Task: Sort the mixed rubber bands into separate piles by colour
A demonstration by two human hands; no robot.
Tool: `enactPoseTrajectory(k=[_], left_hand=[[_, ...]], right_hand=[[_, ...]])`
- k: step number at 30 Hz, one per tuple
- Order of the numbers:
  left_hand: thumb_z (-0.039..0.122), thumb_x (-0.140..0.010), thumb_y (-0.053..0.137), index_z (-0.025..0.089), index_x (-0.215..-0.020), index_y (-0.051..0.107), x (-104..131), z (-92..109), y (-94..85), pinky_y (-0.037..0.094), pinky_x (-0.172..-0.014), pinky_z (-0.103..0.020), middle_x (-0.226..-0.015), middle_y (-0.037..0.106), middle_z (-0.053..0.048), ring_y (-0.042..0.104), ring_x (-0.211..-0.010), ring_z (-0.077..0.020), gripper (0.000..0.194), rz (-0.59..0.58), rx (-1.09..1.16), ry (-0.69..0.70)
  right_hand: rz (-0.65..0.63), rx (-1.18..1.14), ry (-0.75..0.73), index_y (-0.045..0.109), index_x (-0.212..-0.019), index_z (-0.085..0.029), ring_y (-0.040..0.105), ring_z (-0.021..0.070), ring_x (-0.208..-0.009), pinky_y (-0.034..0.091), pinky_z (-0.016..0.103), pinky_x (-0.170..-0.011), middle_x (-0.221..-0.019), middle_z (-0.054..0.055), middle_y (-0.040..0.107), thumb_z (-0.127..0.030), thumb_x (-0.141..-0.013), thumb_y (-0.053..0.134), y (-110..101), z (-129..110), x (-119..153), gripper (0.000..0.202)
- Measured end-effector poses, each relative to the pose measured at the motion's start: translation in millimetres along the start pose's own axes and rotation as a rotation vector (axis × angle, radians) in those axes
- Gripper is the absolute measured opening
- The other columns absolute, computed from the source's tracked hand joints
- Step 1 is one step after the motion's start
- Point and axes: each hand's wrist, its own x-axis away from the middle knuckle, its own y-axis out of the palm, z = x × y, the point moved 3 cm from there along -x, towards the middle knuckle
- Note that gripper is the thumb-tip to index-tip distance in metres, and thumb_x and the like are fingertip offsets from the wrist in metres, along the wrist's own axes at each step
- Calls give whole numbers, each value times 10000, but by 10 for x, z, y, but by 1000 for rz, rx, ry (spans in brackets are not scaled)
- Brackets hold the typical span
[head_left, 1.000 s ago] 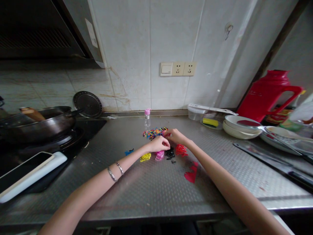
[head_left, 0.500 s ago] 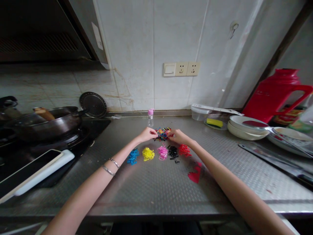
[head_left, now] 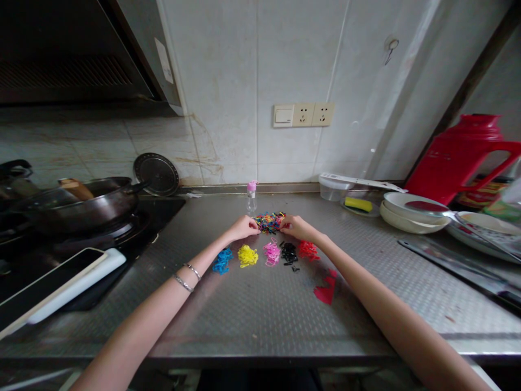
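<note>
A mixed pile of small coloured rubber bands [head_left: 270, 221] lies on the steel counter between my hands. My left hand [head_left: 244, 228] rests at its left edge, fingertips pinched together; what they hold is too small to see. At the right edge, the fingers of my right hand [head_left: 297, 227] are also closed, their tips touching the pile. Nearer to me is a row of single-colour heaps: blue bands [head_left: 222, 260], yellow bands [head_left: 248, 256], pink bands [head_left: 271, 253], black bands [head_left: 288, 253] and red bands [head_left: 309, 250]. The red heap sits beside my right wrist.
Behind the pile stands a small clear bottle [head_left: 252, 198] with a pink cap. Red scraps [head_left: 325, 289] lie by my right forearm. On the left are a pan [head_left: 81, 203] and a phone [head_left: 52, 285]; on the right, bowls [head_left: 411, 217], a knife [head_left: 456, 269] and a red thermos [head_left: 451, 163].
My left hand has drawn slightly left and toward me, to the edge of the mixed pile. My right hand stays at the pile's right edge with little movement.
</note>
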Motion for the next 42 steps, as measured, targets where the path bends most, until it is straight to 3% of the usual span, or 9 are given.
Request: enactPoseTrajectory(k=[9,18,20,24,28,31,34,39,42], left_hand=[[257,-659,541,116,-709,667,-5,-25,11,380,-574,-216,-671,643,-40,537,-589,-122,195,18,-72,16],[214,-649,545,102,-686,663,-21,-32,6,399,-604,-223,-666,643,-47,549,-612,-128,167,21,13,17],[215,-649,548,97,-689,660,-31,-40,12,404,-608,-224,-669,644,-51,551,-615,-127,167,20,43,21],[234,-656,554,97,-698,656,-49,-30,30,410,-613,-227,-681,645,-53,553,-624,-127,176,25,86,29],[240,-663,555,99,-697,659,-34,72,42,407,-627,-227,-687,647,-53,552,-637,-125,179,13,99,62],[234,-666,552,100,-691,663,-8,191,69,398,-622,-222,-682,648,-49,548,-634,-122,176,-5,88,77],[216,-664,546,95,-700,663,8,322,129,391,-600,-214,-668,645,-48,541,-614,-117,172,-15,99,91],[203,-668,538,109,-697,657,41,605,275,374,-576,-203,-643,631,-32,523,-585,-106,155,-21,66,172],[215,-671,548,122,-691,653,92,779,360,366,-581,-200,-659,626,-27,521,-598,-104,141,-32,22,234]], right_hand=[[19,-12,1,643,-680,-155,548,126,-719,391,202,-695,-758,30,639,-200,-714,509,-34,-29,-1,145],[-4,-167,179,654,-723,-143,549,116,-645,406,198,-607,-709,17,648,-245,-687,536,-169,63,-25,160],[-72,-236,193,655,-752,-137,535,105,-595,401,190,-549,-666,9,635,-273,-686,529,-222,74,-11,196],[-344,-380,211,658,-785,-148,532,100,-560,378,168,-456,-652,-2,626,-303,-662,540,-294,48,64,230],[-549,-413,198,666,-735,-147,537,98,-567,384,162,-465,-646,-1,627,-277,-626,572,-281,11,128,194],[-624,-404,198,669,-745,-148,537,92,-572,392,158,-483,-648,-5,622,-247,-617,570,-236,5,137,190],[-595,-402,221,670,-790,-151,527,85,-554,384,155,-465,-660,-3,623,-268,-635,555,-232,17,125,226],[-388,-397,271,664,-835,-151,530,94,-564,383,165,-451,-681,10,631,-321,-657,526,-277,97,88,282],[-352,-401,258,658,-844,-150,529,95,-565,388,169,-451,-678,7,626,-319,-658,519,-253,140,74,287]])
